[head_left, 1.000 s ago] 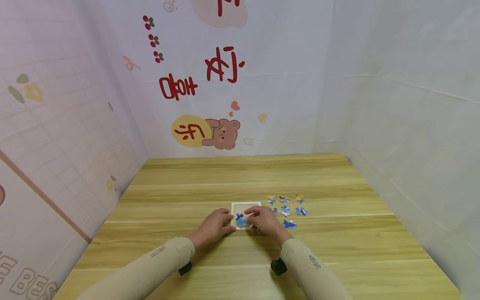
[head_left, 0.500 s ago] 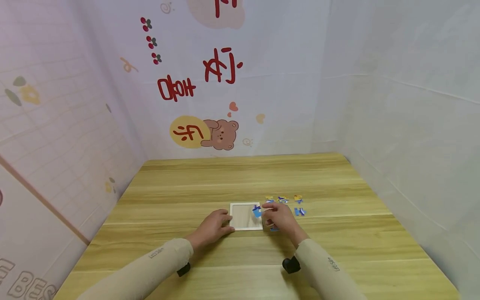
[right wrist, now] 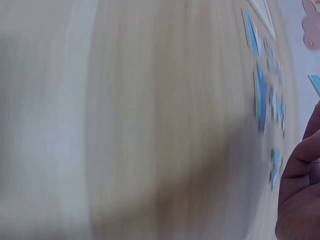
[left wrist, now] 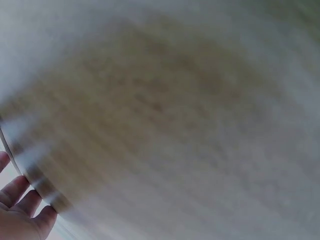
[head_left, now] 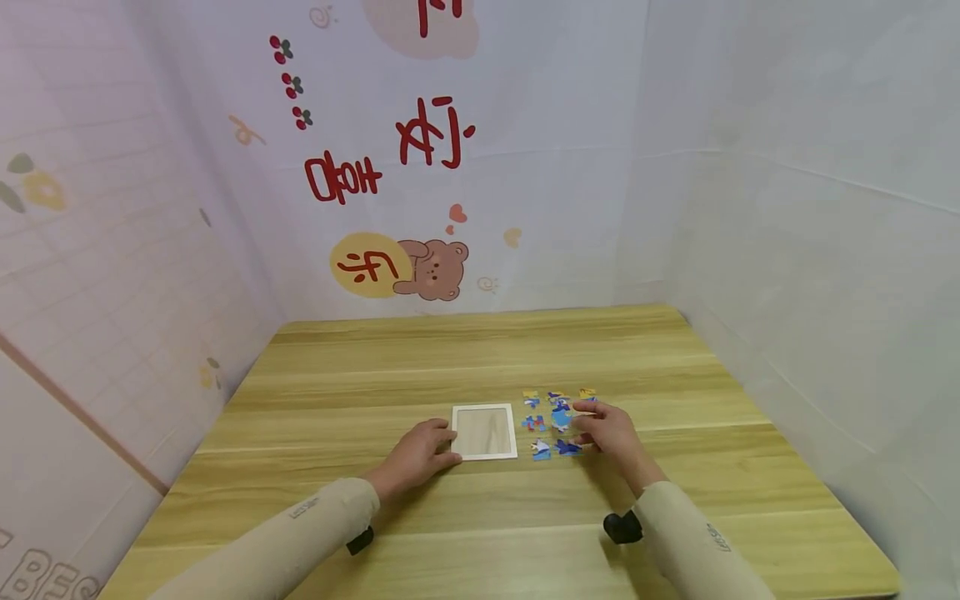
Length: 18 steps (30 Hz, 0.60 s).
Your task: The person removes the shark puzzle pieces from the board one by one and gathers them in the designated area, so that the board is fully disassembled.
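In the head view, a square puzzle tray [head_left: 484, 456] with a white border lies on the table, its inside bare. My left hand [head_left: 417, 457] rests at its left side, fingertips and thumb at the border. In the left wrist view, the fingers [left wrist: 27, 204] show at the lower left corner. My right hand [head_left: 611, 437] pinches a light blue and purple jigsaw piece [head_left: 561, 419] above the other pieces, right of the tray. In the right wrist view, a corner of the held jigsaw piece [right wrist: 315, 84] shows over the fingers; the rest is cut off.
Several loose jigsaw pieces lie in rough rows right of the tray, among them a yellow-topped piece [head_left: 531, 398], a red and blue piece [head_left: 533, 423] and a dark blue piece [head_left: 567, 447]. The right hand partly covers some. White printed cloth walls [head_left: 555, 208] surround the wooden table [head_left: 360, 367].
My right hand has lifted the light blue and purple piece out of the tray and carried it right, over the loose pieces. My left hand has stayed at the tray's left edge.
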Motion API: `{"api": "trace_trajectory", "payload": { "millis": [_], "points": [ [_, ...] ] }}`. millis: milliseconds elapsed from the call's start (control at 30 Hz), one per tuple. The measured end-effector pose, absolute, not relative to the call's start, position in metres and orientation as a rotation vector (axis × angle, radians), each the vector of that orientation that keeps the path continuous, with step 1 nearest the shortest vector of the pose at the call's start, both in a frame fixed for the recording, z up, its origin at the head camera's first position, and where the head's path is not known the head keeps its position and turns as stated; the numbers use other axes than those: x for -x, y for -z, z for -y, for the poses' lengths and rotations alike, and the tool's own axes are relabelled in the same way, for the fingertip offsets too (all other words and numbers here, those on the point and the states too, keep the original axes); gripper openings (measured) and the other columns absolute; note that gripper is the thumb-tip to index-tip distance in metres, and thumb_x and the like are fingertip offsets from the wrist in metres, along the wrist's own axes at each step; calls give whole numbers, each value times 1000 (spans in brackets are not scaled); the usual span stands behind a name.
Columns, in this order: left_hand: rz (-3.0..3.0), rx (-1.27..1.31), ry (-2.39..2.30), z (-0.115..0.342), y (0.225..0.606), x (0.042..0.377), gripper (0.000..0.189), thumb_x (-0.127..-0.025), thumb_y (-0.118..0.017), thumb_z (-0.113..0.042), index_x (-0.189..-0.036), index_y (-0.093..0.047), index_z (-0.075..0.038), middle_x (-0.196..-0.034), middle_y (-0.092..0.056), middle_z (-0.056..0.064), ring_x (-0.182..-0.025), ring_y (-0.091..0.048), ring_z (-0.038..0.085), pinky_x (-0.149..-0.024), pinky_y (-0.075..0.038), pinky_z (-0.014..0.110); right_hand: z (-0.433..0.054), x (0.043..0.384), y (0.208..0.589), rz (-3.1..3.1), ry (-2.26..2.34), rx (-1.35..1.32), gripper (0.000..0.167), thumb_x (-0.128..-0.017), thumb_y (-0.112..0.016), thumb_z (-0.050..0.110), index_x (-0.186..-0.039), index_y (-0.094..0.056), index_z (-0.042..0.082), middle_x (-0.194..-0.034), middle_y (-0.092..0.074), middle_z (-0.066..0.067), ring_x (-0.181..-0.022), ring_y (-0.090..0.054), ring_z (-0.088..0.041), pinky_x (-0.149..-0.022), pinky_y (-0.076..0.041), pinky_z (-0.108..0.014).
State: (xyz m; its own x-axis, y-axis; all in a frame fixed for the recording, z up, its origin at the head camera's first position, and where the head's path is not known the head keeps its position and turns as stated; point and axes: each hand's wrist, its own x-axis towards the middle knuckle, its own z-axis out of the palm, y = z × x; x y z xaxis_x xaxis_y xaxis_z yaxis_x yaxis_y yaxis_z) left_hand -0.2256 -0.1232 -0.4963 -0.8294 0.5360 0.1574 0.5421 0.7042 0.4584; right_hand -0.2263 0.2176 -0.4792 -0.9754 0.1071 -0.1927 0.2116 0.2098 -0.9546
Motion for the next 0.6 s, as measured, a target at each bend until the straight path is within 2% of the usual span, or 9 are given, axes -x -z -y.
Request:
{"api": "trace_trajectory", "payload": {
  "millis": [200,433,600],
  "points": [
    [2894,922,789,120,497,227,44,-91,-72,-22,-121,-65,10,-129,-56,30,-122,-52,44,-103,-39,54,-247,218,481,-2361,1904,-399,41,-91,-67,6,-130,-59,-5,-90,-71,-5,-64,-66,-15,-53,-45,-26],
    [2864,940,775,122,496,228,44,-90,-74,-21,-118,-65,11,-125,-59,30,-118,-55,44,-101,-41,55,-263,213,487,-2390,1842,-458,40,-91,-68,9,-128,-60,-4,-75,-67,-2,-57,-62,-11,-50,-43,-24],
    [2863,940,792,122,495,228,43,-90,-74,-20,-118,-66,11,-124,-59,31,-119,-54,45,-101,-41,55,-267,209,490,-2366,1820,-471,40,-92,-67,11,-129,-60,-3,-77,-67,-3,-58,-61,-12,-51,-43,-25]
  ]
}}
